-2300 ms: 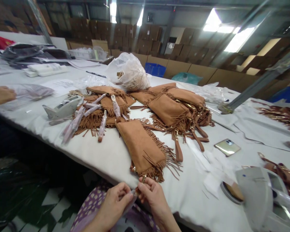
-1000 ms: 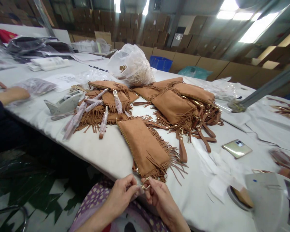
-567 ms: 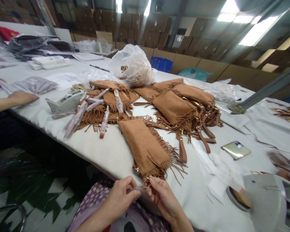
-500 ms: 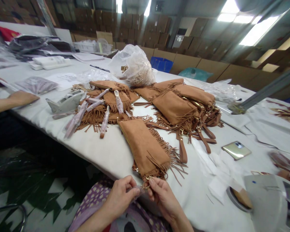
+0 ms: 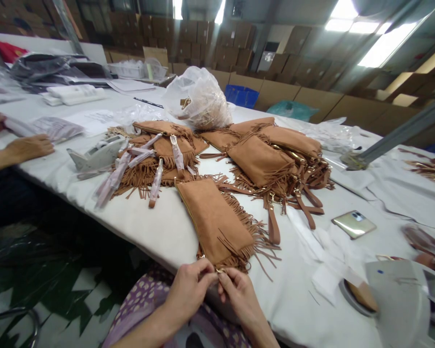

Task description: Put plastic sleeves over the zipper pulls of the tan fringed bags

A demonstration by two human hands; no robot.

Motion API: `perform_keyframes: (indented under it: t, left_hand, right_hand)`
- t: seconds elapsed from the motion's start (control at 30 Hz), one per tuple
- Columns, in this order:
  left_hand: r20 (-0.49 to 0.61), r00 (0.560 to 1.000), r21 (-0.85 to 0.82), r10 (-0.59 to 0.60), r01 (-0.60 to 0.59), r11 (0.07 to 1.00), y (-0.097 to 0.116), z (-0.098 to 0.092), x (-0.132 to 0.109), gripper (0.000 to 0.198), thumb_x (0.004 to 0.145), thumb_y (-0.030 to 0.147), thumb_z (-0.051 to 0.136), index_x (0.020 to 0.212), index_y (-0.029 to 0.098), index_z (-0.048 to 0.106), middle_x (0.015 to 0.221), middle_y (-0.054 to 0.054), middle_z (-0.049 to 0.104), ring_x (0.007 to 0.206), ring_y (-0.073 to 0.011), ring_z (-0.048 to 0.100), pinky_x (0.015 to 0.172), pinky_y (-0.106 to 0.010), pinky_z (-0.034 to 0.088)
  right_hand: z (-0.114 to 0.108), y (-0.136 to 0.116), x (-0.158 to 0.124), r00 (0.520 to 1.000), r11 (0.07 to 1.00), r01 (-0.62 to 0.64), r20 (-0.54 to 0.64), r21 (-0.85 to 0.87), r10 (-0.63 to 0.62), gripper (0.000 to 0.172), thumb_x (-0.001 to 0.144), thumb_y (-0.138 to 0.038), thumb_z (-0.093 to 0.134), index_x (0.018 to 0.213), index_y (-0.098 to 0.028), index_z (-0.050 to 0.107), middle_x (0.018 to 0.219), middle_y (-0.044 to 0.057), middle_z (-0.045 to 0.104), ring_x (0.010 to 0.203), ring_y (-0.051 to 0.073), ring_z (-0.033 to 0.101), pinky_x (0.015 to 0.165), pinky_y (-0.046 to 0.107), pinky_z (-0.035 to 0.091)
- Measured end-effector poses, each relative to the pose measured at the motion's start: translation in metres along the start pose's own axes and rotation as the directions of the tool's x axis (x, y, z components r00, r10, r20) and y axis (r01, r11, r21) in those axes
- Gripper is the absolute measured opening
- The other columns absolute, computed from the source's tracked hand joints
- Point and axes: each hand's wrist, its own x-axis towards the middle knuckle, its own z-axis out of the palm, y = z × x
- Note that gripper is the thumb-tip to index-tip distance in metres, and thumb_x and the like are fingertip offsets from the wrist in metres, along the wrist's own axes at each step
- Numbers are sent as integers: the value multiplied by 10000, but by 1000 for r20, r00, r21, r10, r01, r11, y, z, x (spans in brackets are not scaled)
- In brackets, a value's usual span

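A tan fringed pouch (image 5: 213, 217) lies at the table's near edge, its fringe spread to the right. At its lower end a small gold metal ring (image 5: 220, 271) shows between my fingertips. My left hand (image 5: 193, 285) is closed in a pinch on the clasp of a wrist strap, mostly hidden by the fingers. From the other side, my right hand (image 5: 239, 292) pinches the gold ring between thumb and forefinger. Beyond lie plastic-wrapped wrist straps (image 5: 155, 183) and a pile of tan fringed pouches (image 5: 264, 162).
A plastic bag (image 5: 199, 99) stands behind the pouches. Left are a grey tape dispenser (image 5: 97, 154) and another person's hands (image 5: 29, 147) on a plastic packet. Rightward are a phone (image 5: 354, 224), white tissue (image 5: 329, 270), another tape dispenser (image 5: 398, 295) and a slanting metal post (image 5: 402, 133).
My hands have come closer together at the pouch's lower end, and the clasp is now mostly covered. At left, the other person's hands have shifted, with the far one further into view.
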Motion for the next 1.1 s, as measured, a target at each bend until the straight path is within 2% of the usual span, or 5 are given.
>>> perform_keyframes:
  t: [0.3,0.53,0.77,0.93,1.1]
  left_hand:
    - [219,974,-75,-61,79,994,-14,-16,-18,191,823,296,519,809,148,638,656,-2,627,575,-134,541,539,-216,373]
    - [447,878,-466,-170,391,794,-17,-27,-18,337,751,457,595,790,122,595,493,-5,593,329,-68,376,358,-178,225]
    - [379,892,-419,-245,402,814,-41,-56,-39,395,737,524,638,710,137,561,602,-43,648,438,-96,493,436,-191,292]
    - [217,936,-365,-278,342,866,-45,-41,-35,501,748,596,556,654,106,608,574,-45,615,463,-111,491,472,-211,298]
    - [146,959,-408,-241,281,869,-40,-21,-22,360,754,453,565,643,115,622,493,12,524,421,-89,378,442,-215,230]
  right_hand:
    - [7,-1,-4,990,972,-43,-123,233,73,416,611,-438,802,834,-159,589,537,6,649,442,120,546,453,216,411]
    - [6,2,-6,987,997,82,-138,15,-79,349,768,-495,650,812,-151,687,544,17,639,481,128,532,488,231,411]
    - [26,-4,-2,982,948,186,41,-258,-182,212,783,-377,652,819,-192,749,808,60,732,766,213,644,713,282,470]
    - [34,-10,0,985,946,169,72,-276,-155,193,766,-340,658,771,-169,747,738,55,726,704,202,638,649,265,464]
    - [34,-12,-1,982,940,187,68,-286,-174,222,771,-348,647,719,-148,729,687,53,704,659,184,612,623,253,452]
